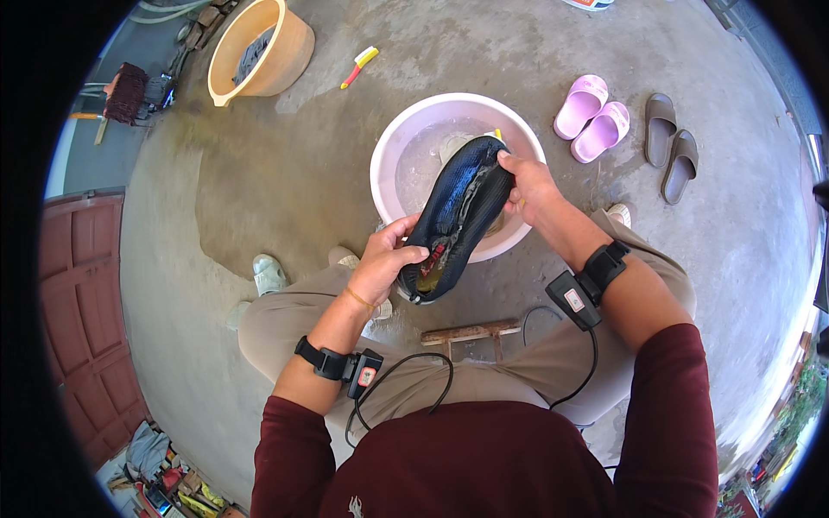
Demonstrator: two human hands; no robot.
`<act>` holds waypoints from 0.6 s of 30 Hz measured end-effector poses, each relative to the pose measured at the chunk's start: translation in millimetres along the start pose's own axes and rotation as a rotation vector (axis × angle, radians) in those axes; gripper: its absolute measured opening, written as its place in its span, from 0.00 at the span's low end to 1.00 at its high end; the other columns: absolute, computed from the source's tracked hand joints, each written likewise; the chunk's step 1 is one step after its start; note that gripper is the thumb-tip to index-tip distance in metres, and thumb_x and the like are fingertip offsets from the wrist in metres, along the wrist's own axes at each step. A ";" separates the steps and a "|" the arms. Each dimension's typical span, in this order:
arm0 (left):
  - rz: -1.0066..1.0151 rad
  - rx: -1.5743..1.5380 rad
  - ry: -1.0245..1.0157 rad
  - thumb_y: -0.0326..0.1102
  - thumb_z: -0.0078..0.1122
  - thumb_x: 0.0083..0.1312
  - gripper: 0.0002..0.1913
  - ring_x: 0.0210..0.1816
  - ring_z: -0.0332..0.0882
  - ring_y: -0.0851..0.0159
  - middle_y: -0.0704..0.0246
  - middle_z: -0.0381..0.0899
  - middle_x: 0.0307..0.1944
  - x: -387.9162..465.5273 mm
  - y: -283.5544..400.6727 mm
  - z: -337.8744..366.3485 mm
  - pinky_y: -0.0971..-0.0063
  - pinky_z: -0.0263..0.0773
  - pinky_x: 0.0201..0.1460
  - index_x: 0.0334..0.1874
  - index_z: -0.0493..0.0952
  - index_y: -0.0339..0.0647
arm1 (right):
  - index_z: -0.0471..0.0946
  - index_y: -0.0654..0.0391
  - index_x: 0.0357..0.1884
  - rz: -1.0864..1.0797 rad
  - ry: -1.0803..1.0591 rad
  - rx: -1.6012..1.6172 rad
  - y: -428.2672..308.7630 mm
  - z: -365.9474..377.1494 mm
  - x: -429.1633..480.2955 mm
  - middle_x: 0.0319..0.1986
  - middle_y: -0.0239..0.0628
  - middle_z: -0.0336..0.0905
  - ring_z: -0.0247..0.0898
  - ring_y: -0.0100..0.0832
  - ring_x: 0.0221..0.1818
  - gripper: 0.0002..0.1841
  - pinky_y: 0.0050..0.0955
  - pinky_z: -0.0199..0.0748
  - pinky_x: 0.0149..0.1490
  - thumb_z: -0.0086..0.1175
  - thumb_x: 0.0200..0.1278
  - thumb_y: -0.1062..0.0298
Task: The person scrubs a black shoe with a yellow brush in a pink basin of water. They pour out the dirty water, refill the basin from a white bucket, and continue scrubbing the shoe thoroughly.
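Observation:
Between my hands is a dark navy shoe [447, 201] with a knit-like upper, wet and shiny, its opening facing up at me. My left hand [388, 256] grips its near end by the opening, thumb on top. At the far end my right hand [530, 184] pinches the shoe between thumb and fingers. Below it stands a pale pink basin [396, 149] holding cloudy water. A light-coloured object [453, 147] lies in the water, mostly hidden by the shoe. Something yellow shows just past the shoe's far tip.
A brush [359, 67] with a red and yellow handle lies on the concrete. Beyond it an orange tub [298, 55] holds dark cloth. Pink slippers [590, 118] and brown slippers [671, 147] sit to the right. A small wooden-topped stool [471, 332] stands between my legs; cables hang from both forearm straps.

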State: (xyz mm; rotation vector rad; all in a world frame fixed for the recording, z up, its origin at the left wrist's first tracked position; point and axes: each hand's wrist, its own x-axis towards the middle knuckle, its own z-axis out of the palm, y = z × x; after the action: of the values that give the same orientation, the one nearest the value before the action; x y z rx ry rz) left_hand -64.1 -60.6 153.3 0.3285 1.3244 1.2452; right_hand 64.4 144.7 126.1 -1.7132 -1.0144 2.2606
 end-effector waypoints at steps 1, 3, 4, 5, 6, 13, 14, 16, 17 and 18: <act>0.018 0.080 0.015 0.23 0.58 0.49 0.30 0.47 0.73 0.68 0.65 0.74 0.48 -0.2 -1.1 0.2 0.76 0.67 0.55 0.59 0.66 0.31 | 0.74 0.53 0.32 0.008 0.005 -0.005 0.6 -0.4 0.8 0.22 0.29 0.67 0.56 0.24 0.18 0.10 0.31 0.60 0.28 0.53 0.59 0.57; 0.092 0.224 0.032 0.24 0.61 0.47 0.33 0.47 0.73 0.68 0.65 0.74 0.48 -0.5 -3.7 0.0 0.76 0.67 0.54 0.60 0.65 0.31 | 0.72 0.53 0.31 0.019 0.009 -0.008 1.3 -1.3 1.4 0.21 0.29 0.66 0.55 0.24 0.18 0.11 0.31 0.58 0.27 0.53 0.59 0.55; 0.114 0.256 0.028 0.26 0.65 0.45 0.36 0.46 0.73 0.68 0.64 0.75 0.47 0.1 -4.2 -0.8 0.76 0.67 0.54 0.60 0.63 0.29 | 0.72 0.53 0.31 0.018 0.015 -0.004 1.9 -1.1 1.2 0.21 0.28 0.66 0.55 0.24 0.18 0.12 0.30 0.58 0.27 0.53 0.59 0.55; 0.121 0.350 0.079 0.26 0.65 0.46 0.35 0.45 0.73 0.67 0.64 0.75 0.46 0.7 -4.8 -1.6 0.76 0.67 0.53 0.59 0.64 0.29 | 0.72 0.53 0.32 0.012 0.013 0.000 2.3 -0.9 0.9 0.21 0.28 0.66 0.56 0.24 0.19 0.12 0.30 0.58 0.27 0.53 0.59 0.54; 0.158 0.422 0.116 0.27 0.65 0.46 0.34 0.45 0.74 0.66 0.63 0.75 0.45 2.2 -4.9 -2.4 0.75 0.68 0.53 0.58 0.65 0.30 | 0.72 0.53 0.32 0.015 0.024 0.008 2.8 0.0 0.5 0.21 0.29 0.66 0.56 0.24 0.19 0.12 0.30 0.58 0.27 0.53 0.60 0.54; 0.555 0.880 0.210 0.31 0.64 0.49 0.17 0.37 0.75 0.58 0.62 0.77 0.35 -0.5 2.7 -2.5 0.71 0.71 0.42 0.43 0.75 0.35 | 0.72 0.56 0.33 0.024 0.120 -0.041 3.3 10.2 -0.6 0.21 0.31 0.67 0.61 0.28 0.20 0.15 0.31 0.61 0.25 0.51 0.62 0.53; 0.488 0.933 0.210 0.36 0.63 0.52 0.16 0.35 0.76 0.58 0.63 0.77 0.33 -3.6 1.1 3.0 0.70 0.71 0.40 0.41 0.76 0.36 | 0.72 0.56 0.33 0.030 0.121 -0.032 2.8 11.6 -0.7 0.21 0.32 0.67 0.61 0.28 0.20 0.14 0.30 0.61 0.25 0.51 0.62 0.53; 0.462 1.187 0.172 0.42 0.63 0.52 0.19 0.37 0.77 0.54 0.59 0.78 0.36 -6.4 1.0 9.1 0.66 0.72 0.41 0.42 0.76 0.36 | 0.72 0.56 0.32 0.041 0.119 -0.013 2.5 14.1 -1.8 0.21 0.32 0.67 0.60 0.28 0.20 0.14 0.30 0.61 0.24 0.51 0.62 0.54; 0.417 1.305 0.174 0.43 0.65 0.51 0.20 0.38 0.77 0.53 0.57 0.78 0.37 -7.5 -0.4 13.1 0.66 0.72 0.41 0.41 0.76 0.36 | 0.72 0.56 0.32 0.048 0.116 -0.002 2.3 15.5 -2.6 0.21 0.32 0.66 0.60 0.27 0.20 0.14 0.30 0.62 0.24 0.51 0.62 0.54; 0.332 1.334 0.159 0.44 0.65 0.50 0.20 0.38 0.77 0.52 0.57 0.79 0.36 -6.8 -1.3 15.6 0.64 0.71 0.41 0.41 0.76 0.36 | 0.72 0.56 0.32 0.046 0.118 0.009 1.9 16.8 -3.6 0.20 0.32 0.66 0.60 0.27 0.20 0.14 0.30 0.62 0.24 0.51 0.62 0.54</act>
State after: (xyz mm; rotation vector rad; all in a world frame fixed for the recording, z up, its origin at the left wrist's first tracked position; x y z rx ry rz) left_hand -48.8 -59.8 160.7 1.4364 2.1582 0.4487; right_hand 51.2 134.3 130.0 -1.8593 -0.9481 2.1582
